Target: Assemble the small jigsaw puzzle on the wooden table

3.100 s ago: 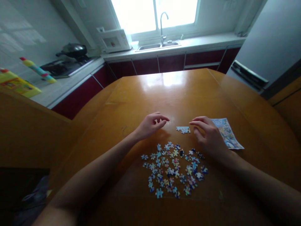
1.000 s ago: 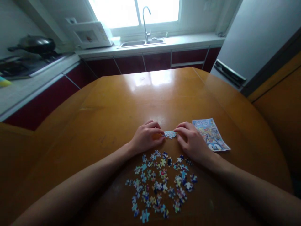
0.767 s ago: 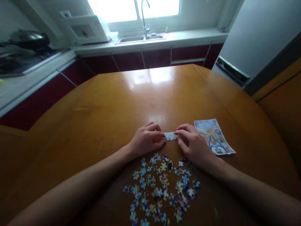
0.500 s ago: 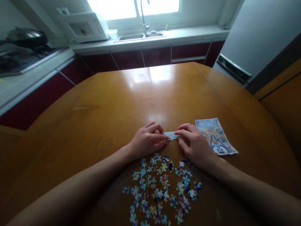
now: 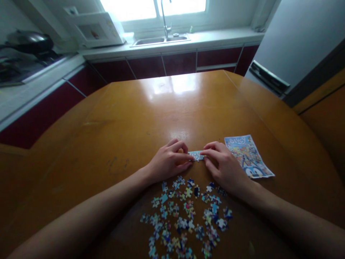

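Note:
A short light-blue strip of joined jigsaw puzzle pieces (image 5: 196, 155) lies on the table between my hands. My left hand (image 5: 170, 158) has its thumb and fingers closed on the strip's left end. At the right end, the fingers and thumb of my right hand (image 5: 221, 162) grip the strip too. Both ends are partly hidden under the fingertips. Many loose jigsaw pieces (image 5: 183, 223) in mixed colours are spread on the table nearer to me. Beside my right hand lies a colourful picture sheet (image 5: 249, 156) with creased edges.
The brown wooden table (image 5: 134, 118) has an angled far edge. Beyond it stand a counter with a sink (image 5: 161, 40), a white microwave (image 5: 95, 30) and, at the left, a dark pan (image 5: 29, 41) on a stove. A grey fridge (image 5: 293, 43) is at the right.

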`<state>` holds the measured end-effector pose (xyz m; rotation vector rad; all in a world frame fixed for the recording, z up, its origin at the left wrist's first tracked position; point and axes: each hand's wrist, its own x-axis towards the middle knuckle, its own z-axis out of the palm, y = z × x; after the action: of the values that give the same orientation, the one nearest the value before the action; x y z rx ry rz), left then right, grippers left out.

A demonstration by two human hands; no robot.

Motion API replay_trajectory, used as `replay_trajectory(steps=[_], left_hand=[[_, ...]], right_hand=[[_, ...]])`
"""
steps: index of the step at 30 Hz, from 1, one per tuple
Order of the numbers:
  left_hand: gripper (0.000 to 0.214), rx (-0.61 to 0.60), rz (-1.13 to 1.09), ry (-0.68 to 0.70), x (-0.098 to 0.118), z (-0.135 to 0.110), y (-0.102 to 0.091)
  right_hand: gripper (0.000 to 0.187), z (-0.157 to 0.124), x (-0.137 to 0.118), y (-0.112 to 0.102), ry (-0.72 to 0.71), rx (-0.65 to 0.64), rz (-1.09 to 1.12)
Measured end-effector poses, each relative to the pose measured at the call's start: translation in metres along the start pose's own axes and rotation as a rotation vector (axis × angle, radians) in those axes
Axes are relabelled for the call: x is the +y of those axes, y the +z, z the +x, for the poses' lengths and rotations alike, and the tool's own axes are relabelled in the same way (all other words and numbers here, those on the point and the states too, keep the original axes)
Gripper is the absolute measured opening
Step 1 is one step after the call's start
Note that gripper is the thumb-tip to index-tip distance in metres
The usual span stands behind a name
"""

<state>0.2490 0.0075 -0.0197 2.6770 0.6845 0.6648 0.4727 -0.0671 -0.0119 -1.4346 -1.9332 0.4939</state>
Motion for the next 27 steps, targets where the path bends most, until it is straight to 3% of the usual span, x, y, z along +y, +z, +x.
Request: replay_trajectory(steps=[7, 14, 27], left_hand=[[0.015, -0.01, -0.037, 0.011, 0.004, 0.003, -0.005], [0.014, 0.138, -0.132, -0.059, 0.004, 0.002, -0.012], [0.02, 0.005, -0.105, -0.026, 0.003, -0.001, -0.01]], right_hand=[[0.021, -0.001, 0.001, 0.0, 0.004, -0.01, -0.005], [0.021, 0.0, 0.001, -0.001, 0.009, -0.008, 0.008], [0.021, 0.0, 0.001, -0.001, -0.001, 0.005, 0.012]])
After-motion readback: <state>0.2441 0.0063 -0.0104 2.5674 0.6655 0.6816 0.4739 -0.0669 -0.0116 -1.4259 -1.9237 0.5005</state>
